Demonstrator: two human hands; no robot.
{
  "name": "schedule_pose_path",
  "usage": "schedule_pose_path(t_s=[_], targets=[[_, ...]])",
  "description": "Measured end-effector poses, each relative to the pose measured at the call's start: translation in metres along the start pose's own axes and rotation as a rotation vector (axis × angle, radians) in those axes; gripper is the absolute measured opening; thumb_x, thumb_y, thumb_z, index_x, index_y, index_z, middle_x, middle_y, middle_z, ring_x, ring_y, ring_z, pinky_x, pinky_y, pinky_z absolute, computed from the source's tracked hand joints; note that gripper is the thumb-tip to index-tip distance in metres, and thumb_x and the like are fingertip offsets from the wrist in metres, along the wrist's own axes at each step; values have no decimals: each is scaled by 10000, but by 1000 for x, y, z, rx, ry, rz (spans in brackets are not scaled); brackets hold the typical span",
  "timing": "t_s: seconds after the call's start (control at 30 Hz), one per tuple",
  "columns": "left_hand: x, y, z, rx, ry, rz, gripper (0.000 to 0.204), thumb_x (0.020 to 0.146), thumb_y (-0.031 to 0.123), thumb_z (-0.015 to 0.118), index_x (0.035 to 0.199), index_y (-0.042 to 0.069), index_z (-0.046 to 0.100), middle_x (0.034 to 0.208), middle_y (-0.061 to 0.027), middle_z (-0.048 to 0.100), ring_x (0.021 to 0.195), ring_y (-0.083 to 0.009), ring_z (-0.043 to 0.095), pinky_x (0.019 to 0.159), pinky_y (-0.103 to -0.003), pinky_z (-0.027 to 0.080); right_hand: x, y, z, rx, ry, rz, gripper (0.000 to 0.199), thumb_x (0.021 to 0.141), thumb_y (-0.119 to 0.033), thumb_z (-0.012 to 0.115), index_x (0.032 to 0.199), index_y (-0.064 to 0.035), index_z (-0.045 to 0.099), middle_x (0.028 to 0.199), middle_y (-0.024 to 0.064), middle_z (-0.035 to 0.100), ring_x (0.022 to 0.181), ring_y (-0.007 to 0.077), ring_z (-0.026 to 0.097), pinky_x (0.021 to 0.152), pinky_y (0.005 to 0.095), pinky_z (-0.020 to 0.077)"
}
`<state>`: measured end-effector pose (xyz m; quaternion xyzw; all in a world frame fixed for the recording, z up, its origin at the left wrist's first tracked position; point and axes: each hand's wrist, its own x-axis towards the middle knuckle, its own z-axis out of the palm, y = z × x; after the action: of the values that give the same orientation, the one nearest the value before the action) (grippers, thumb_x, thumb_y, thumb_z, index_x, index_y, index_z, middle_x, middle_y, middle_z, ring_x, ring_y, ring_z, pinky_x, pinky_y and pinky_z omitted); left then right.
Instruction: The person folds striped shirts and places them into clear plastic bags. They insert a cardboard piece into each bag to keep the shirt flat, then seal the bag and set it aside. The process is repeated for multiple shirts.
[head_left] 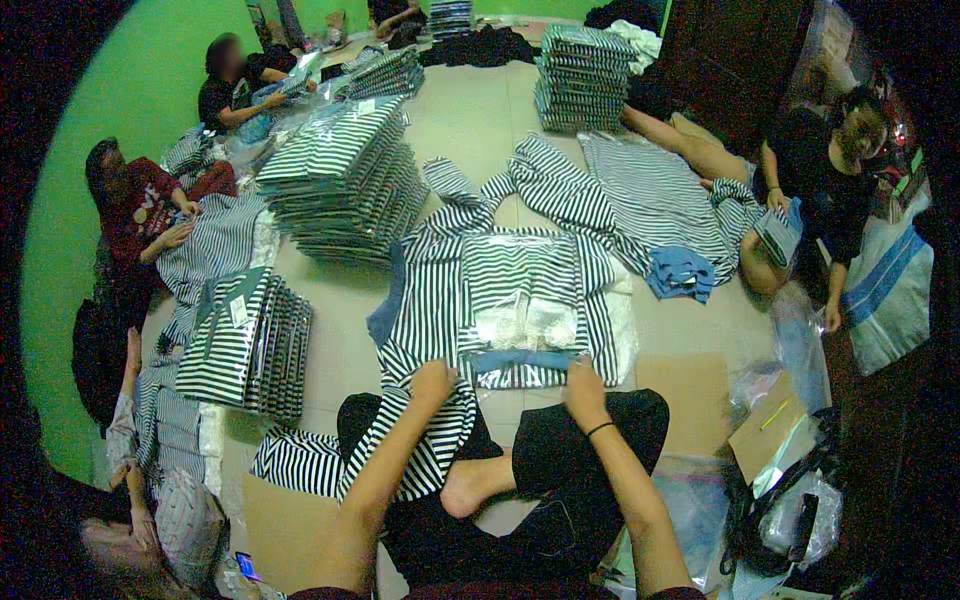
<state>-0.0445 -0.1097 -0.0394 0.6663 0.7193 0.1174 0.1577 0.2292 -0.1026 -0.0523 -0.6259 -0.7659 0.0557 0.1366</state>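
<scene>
In front of me lies a folded black-and-white striped garment (520, 270) with a glossy, clear plastic look and a pale shiny patch. A blue band (530, 360) runs along its near edge. At the near left corner my left hand (433, 382) is closed on the striped cloth. My right hand (585, 382) is closed at the near right corner, fingertips partly hidden. Beneath it spreads a larger striped garment (425, 290) with a blue part (385, 305) at its left. Striped cloth also drapes over my left leg.
Tall stacks of packed striped garments stand at left (340, 190), near left (245, 345) and far right (582, 80). Loose striped garments (650, 190) lie at right. Other people sit along both sides, handling cloth. Cardboard (680, 395) and plastic bags (680, 510) lie at my right.
</scene>
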Motion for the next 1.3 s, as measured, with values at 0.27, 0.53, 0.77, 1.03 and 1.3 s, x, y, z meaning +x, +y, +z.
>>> schedule_pose_path(t_s=[0.27,0.53,0.77,1.03,1.3], targets=[[33,49,30,96,113,575,243,632,164,620,775,42,467,753,-94,487,781,-251,489,666,-356,376,12,-43,33,177,-184,-374,98,694,-44,443,773,-23,496,719,152,539,672,296,555,572,386,450],[9,50,27,32,391,535,188,717,177,576,652,83,426,447,-63,425,388,-193,455,401,-328,381,24,-44,36,-173,-147,-324,268,740,-111,437,997,-40,468,829,128,547,703,241,564,561,327,468],[15,37,48,287,261,777,243,710,112,464,939,34,447,783,-72,480,728,-187,510,611,-261,452,40,-26,40,-351,-153,-296,255,716,-104,462,960,-36,485,840,86,549,628,174,561,510,278,463],[7,32,53,432,9,626,108,703,118,463,788,56,440,715,-79,476,710,-198,496,608,-280,439,29,-33,24,-379,-228,-344,266,718,-111,464,965,-18,500,929,117,545,627,182,559,556,274,452],[-20,78,73,-2097,-35,-804,490,789,252,533,1187,31,351,1015,-116,529,923,-226,496,870,-323,350,11,-67,20,229,-259,-128,545,746,-64,410,1234,59,200,1235,225,268,1108,333,336,891,367,332]])
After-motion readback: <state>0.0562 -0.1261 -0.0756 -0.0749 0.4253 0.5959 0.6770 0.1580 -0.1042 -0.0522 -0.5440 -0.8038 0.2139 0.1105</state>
